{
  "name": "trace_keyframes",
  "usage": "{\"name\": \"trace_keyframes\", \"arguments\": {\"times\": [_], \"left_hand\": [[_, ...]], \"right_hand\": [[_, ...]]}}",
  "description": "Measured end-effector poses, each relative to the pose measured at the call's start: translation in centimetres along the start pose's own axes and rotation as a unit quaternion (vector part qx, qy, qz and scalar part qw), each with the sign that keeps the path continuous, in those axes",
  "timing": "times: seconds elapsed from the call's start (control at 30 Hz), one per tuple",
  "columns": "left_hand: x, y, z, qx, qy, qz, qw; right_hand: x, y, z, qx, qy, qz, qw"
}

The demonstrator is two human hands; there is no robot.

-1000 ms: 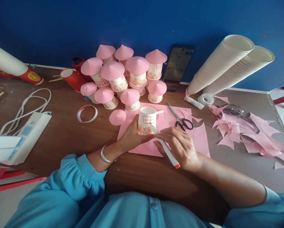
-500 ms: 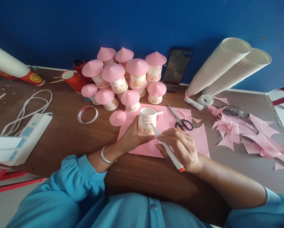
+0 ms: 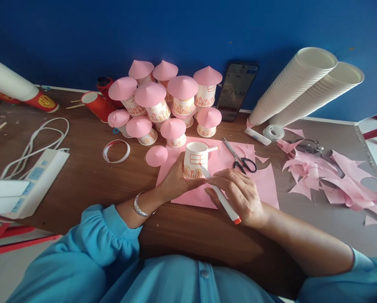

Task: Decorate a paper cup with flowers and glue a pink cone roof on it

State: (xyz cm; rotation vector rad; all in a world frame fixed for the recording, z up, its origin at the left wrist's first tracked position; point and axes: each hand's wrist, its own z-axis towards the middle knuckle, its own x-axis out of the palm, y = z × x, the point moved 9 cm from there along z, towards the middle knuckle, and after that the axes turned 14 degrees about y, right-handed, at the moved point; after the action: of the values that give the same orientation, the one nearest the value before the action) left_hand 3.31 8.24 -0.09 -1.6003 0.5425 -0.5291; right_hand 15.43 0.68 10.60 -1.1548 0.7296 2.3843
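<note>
My left hand point(image 3: 179, 174) is wrapped round a white paper cup point(image 3: 196, 155), held upright over a pink paper sheet point(image 3: 254, 185). Red-orange window lines and a band of flowers and grass mark the cup's side. In my right hand point(image 3: 239, 193) is a white marker point(image 3: 224, 202) with an orange end, its tip at the cup's side below the window. The marker's cap point(image 3: 213, 148) shows just behind the cup. Scissors point(image 3: 239, 158) lie partly open on the sheet, and a loose pink paper cone point(image 3: 156, 156) rests left of the cup.
Several decorated cups with pink cone roofs point(image 3: 150, 94) stand behind. A phone point(image 3: 237, 90) leans on the wall beside tall cup stacks point(image 3: 292, 84). Pink scraps point(image 3: 314, 168) and a tape roll point(image 3: 274, 131) lie right; a tape ring point(image 3: 116, 151) and power strip point(image 3: 38, 181) left.
The window on the cup has gained line work in its lower part. The marker tip has shifted slightly, and the view has moved a little.
</note>
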Motion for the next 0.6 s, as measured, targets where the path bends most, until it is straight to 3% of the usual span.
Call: {"name": "trace_keyframes", "arguments": {"times": [0.6], "left_hand": [[-0.18,0.02,-0.07,-0.004,-0.007,0.013,1.000]], "right_hand": [[0.07,0.06,-0.09,-0.001,0.000,0.002,1.000]]}}
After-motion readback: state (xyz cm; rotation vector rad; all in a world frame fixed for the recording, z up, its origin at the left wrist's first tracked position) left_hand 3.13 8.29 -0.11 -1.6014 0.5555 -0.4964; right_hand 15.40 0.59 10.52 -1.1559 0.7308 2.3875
